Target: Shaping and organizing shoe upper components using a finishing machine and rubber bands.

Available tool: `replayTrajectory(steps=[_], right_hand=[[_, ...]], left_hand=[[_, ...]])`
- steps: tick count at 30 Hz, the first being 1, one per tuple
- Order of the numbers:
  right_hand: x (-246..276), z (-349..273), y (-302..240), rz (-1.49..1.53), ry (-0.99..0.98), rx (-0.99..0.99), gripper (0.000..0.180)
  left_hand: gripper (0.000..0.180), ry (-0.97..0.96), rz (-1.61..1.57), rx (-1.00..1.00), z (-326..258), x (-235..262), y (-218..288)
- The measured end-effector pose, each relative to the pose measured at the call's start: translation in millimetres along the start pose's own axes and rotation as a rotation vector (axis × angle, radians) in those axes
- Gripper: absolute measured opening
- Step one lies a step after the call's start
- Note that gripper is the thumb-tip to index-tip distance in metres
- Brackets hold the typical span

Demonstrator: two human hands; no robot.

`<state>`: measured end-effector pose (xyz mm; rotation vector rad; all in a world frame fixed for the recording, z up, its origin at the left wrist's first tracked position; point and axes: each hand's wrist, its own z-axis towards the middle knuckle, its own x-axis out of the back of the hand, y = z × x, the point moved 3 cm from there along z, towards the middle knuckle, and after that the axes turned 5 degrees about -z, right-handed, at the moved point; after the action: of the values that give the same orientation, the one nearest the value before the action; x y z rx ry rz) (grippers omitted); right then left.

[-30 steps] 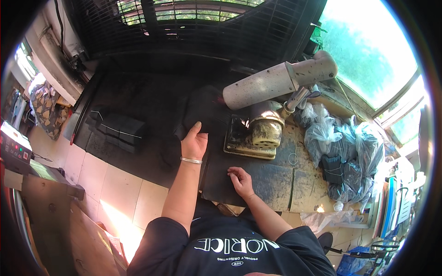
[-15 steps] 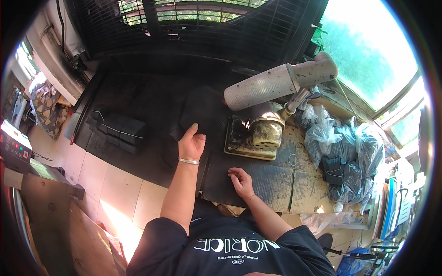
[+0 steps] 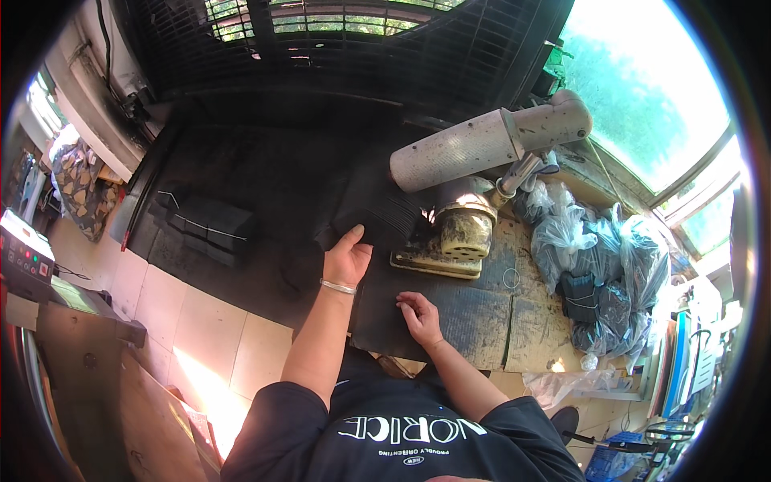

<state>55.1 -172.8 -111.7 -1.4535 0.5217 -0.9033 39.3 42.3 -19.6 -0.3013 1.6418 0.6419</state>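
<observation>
My left hand (image 3: 348, 263) is closed on the near edge of a stack of black sheets (image 3: 377, 210), thumb on top. The stack's layered edges fan out toward a cream machine base (image 3: 438, 263) with a round cream housing (image 3: 467, 233). Exact material of the sheets cannot be made out in the dark. My right hand (image 3: 421, 318) rests at the near part of the bench, fingers loosely bent and nothing visible in them. It is close to the machine's front edge. Left of my left hand lies a tied black bundle (image 3: 207, 222) with a pale string around it.
A thick grey cylinder (image 3: 458, 151) slants above the machine. Clear plastic bags with dark contents (image 3: 598, 265) are heaped at the right, beside the window (image 3: 642, 96). A dark grille (image 3: 345, 60) stands behind the bench. Ridged sheets (image 3: 474, 321) cover the near bench top.
My left hand has moved right and slightly nearer to me. The black stack has shifted right with it, now covering part of the machine base. My right hand is almost unmoved.
</observation>
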Motion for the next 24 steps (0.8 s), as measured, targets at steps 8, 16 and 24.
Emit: replayTrajectory(steps=[8, 16, 24], right_hand=[[0.1, -0.4, 2.9, 0.007, 0.008, 0.012, 0.019], [-0.8, 0.1, -2.2, -0.003, -0.023, 0.017, 0.02], [-0.3, 0.2, -1.3, -0.008, -0.006, 0.009, 0.019]], left_hand=[[0.025, -0.018, 0.038, 0.054, -0.8, 10.7, -14.3], [0.02, -0.045, 0.01, 0.025, 0.0, 11.2, -1.6], [0.013, -0.07, -0.007, -0.025, 2.2, 1.1, 13.7]])
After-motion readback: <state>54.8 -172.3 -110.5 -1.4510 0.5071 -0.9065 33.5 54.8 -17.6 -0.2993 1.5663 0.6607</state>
